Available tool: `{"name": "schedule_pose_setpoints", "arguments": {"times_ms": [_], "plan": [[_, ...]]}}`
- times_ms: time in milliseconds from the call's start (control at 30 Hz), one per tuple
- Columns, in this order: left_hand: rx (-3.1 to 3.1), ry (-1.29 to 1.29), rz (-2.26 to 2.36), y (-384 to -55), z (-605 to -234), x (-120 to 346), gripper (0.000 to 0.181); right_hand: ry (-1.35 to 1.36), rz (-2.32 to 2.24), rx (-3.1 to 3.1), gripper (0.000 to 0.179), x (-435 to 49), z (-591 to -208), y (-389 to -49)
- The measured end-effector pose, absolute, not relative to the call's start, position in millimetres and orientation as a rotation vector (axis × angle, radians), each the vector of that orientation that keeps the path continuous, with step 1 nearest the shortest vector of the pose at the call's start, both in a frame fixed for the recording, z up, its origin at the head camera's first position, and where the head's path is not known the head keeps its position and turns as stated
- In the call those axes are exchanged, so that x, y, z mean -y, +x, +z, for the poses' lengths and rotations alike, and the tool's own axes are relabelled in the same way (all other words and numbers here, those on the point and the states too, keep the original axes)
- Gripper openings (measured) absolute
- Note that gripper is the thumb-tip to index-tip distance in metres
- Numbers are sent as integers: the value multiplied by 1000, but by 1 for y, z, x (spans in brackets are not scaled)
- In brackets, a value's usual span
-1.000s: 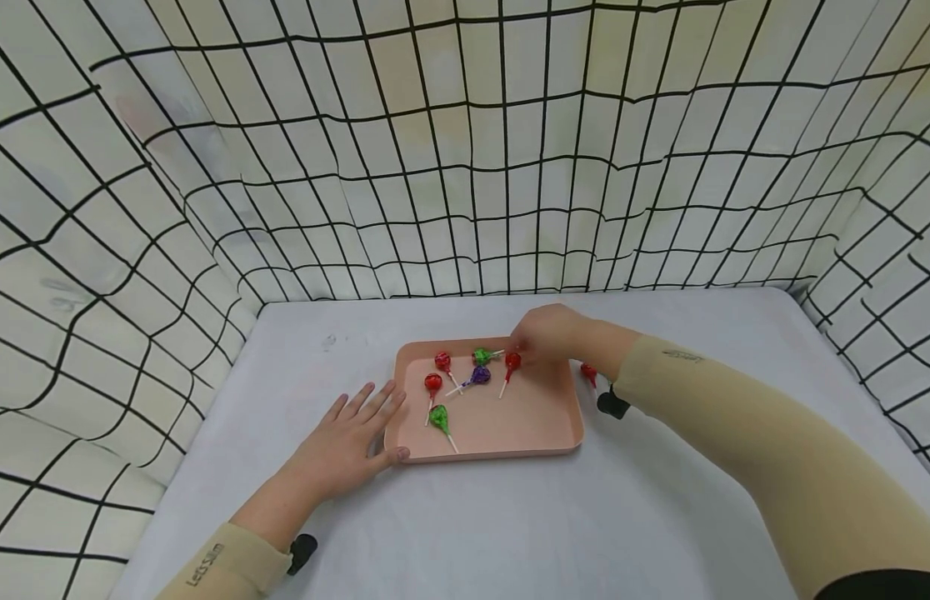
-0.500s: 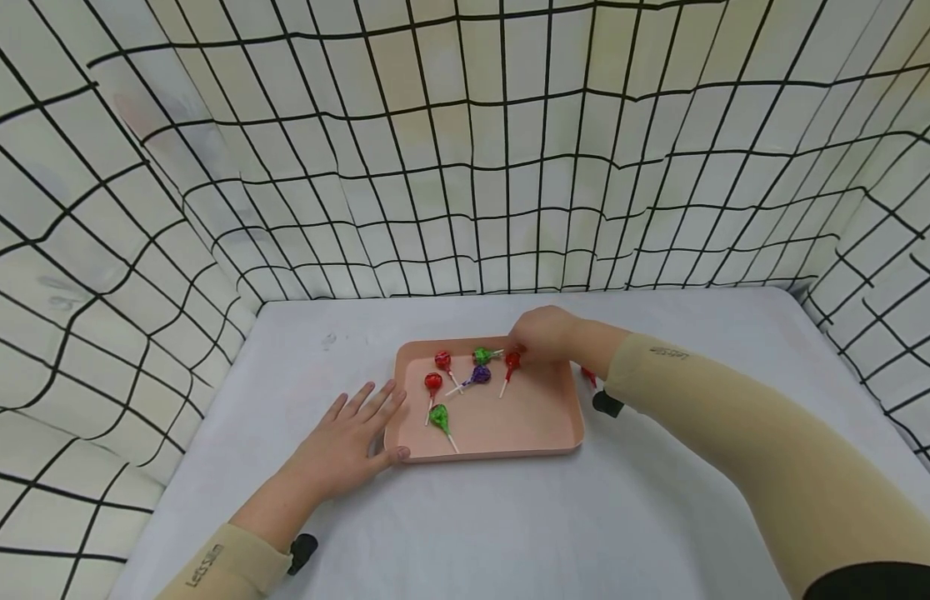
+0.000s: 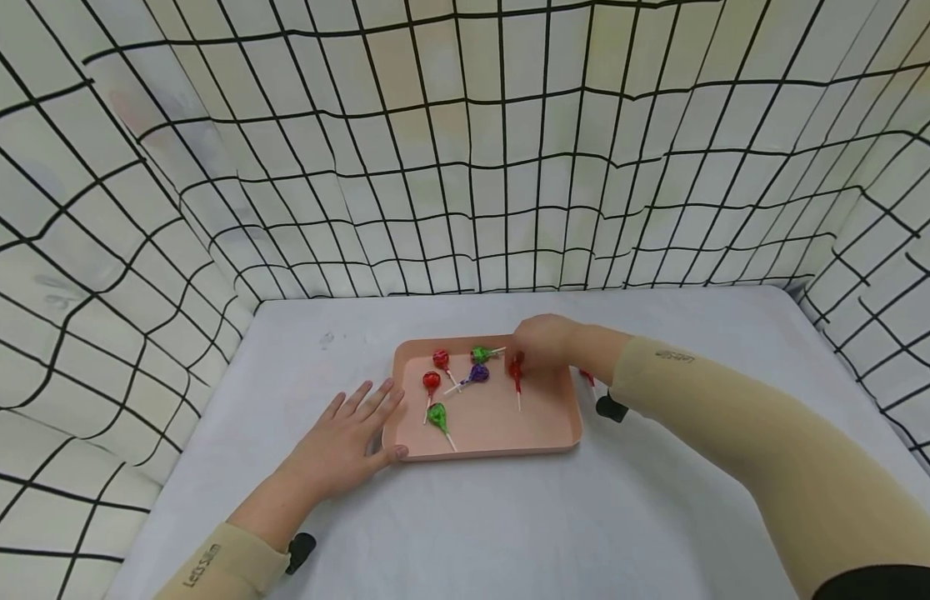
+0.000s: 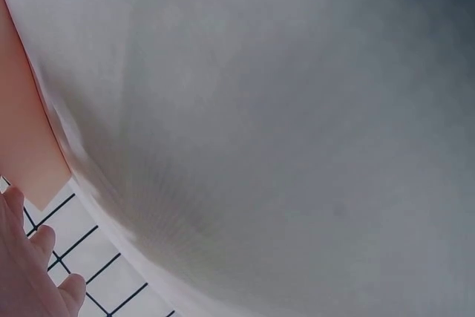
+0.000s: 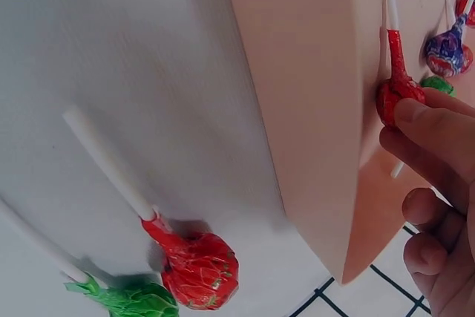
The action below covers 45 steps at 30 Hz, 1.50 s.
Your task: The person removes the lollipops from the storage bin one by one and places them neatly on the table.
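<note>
With thumb and fingers, my right hand (image 3: 549, 343) pinches the wrapped head of a red lollipop (image 3: 517, 371) at the right part of the pink tray (image 3: 487, 437). The right wrist view shows the grip on this red lollipop (image 5: 387, 100) just inside the tray wall, its white stick pointing away from the fingers. My left hand (image 3: 341, 446) rests at the tray's left edge, fingers spread and straight. Left of the right hand, the tray holds a green lollipop (image 3: 482, 355), a purple lollipop (image 3: 478, 373), two other red ones and a second green lollipop (image 3: 437, 415).
Outside the tray's right side, a red lollipop (image 5: 200, 269) and a green lollipop (image 5: 141, 298) lie on the white-covered table (image 3: 510, 525). The right forearm partly hides them in the head view. A white cloth wall with black grid lines (image 3: 502, 183) surrounds the table.
My right hand has shifted slightly right and toward me, and the red lollipop in its fingers has moved with it. The left hand and the other lollipops stay in place.
</note>
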<state>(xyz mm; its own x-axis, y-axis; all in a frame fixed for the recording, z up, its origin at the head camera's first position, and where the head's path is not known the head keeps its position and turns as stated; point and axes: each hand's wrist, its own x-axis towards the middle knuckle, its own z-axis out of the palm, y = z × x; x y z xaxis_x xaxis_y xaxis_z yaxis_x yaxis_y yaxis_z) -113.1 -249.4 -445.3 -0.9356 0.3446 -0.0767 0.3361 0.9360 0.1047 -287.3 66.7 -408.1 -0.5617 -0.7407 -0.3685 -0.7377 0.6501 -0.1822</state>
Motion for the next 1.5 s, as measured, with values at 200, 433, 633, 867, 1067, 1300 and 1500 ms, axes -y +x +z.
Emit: {"name": "schedule_pose_setpoints", "arguments": {"times_ms": [200, 433, 633, 867, 1067, 1300, 1500], "plan": [[-2995, 528, 141, -113, -445, 250, 85, -1226, -25, -2414, 23, -67, -409, -281], [-3001, 520, 145, -113, -445, 250, 85, -1148, -32, -2435, 30, -69, -398, -281], [-3003, 515, 142, -113, -443, 249, 85, -1111, -75, -2417, 28, -70, -399, -281], [-3000, 516, 149, -112, -443, 250, 84, -1045, -73, -2413, 29, -67, -402, -280], [-2992, 512, 146, -113, -445, 249, 85, -1014, -72, -2431, 28, -66, -406, -279], [-2991, 507, 155, -113, -446, 250, 85, -1068, -74, -2431, 21, -66, -410, -280], [-2985, 502, 162, -113, -446, 250, 85, -1064, -52, -2447, 22, -64, -413, -279]]}}
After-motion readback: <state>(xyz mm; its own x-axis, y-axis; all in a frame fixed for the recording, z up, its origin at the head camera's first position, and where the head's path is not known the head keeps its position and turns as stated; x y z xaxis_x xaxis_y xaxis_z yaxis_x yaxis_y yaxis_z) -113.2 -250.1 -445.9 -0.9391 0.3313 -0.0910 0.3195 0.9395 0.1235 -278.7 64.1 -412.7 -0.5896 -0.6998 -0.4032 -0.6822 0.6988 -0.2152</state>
